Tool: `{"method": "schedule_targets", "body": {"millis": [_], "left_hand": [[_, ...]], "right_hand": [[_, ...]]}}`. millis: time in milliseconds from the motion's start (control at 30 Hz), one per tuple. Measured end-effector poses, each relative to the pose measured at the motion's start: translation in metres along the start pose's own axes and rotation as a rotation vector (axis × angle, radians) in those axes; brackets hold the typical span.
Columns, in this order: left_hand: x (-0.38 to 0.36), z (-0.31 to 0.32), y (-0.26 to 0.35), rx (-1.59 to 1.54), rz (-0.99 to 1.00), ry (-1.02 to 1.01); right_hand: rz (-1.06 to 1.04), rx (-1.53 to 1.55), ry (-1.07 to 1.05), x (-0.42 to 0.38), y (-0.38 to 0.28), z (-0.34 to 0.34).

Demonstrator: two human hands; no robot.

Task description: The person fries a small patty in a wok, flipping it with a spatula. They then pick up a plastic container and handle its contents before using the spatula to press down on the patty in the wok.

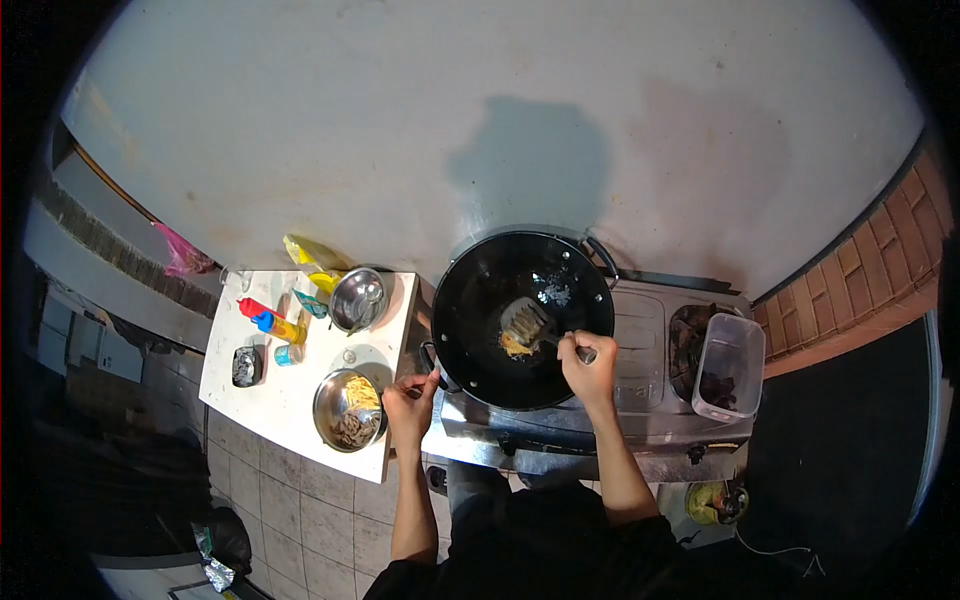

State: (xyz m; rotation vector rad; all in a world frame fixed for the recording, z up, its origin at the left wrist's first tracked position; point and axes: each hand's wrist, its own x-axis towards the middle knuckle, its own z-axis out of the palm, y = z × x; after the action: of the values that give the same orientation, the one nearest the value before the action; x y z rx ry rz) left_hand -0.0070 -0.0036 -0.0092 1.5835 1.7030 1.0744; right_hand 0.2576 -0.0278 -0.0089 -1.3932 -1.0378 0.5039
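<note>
A large black wok (480, 285) sits on the stove in front of me. My right hand (588, 365) is closed around the handle of a metal spatula (527, 318), whose wide head rests inside the wok. Beside that head lies a small heap of yellowish chopped food (514, 346), and some oil glints on the wok's bottom. At the wok's left side my left hand (410, 405) pinches the loop handle with its fingers closed. Just left of that hand stands a steel bowl (322, 410) with pale yellow strips and brownish-grey pieces in it.
The white side table (230, 372) also bears another steel bowl (358, 300), a yellow bottle (289, 331), a red bottle (255, 308), a small jar (287, 355) and a black container (246, 366). A clear plastic tub (733, 360) stands on the stove (640, 345) at right.
</note>
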Motion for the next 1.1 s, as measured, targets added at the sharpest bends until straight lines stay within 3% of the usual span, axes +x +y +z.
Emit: {"method": "schedule_targets", "body": {"millis": [100, 667, 733, 1100], "left_hand": [[-0.001, 0.001, -0.001, 0.004, -0.017, -0.003], [0.0, -0.001, 0.006, 0.021, 0.01, -0.002], [0.0, -0.001, 0.005, -0.006, -0.013, -0.01], [0.002, -0.001, -0.006, -0.05, 0.018, -0.032]], "right_hand": [[0.039, 0.123, 0.007, 0.007, -0.007, -0.006], [0.018, -0.076, -0.047, 0.004, -0.002, -0.007], [0.119, -0.143, -0.076, 0.003, -0.008, -0.01], [0.161, -0.158, -0.035, 0.002, -0.012, -0.002]]}}
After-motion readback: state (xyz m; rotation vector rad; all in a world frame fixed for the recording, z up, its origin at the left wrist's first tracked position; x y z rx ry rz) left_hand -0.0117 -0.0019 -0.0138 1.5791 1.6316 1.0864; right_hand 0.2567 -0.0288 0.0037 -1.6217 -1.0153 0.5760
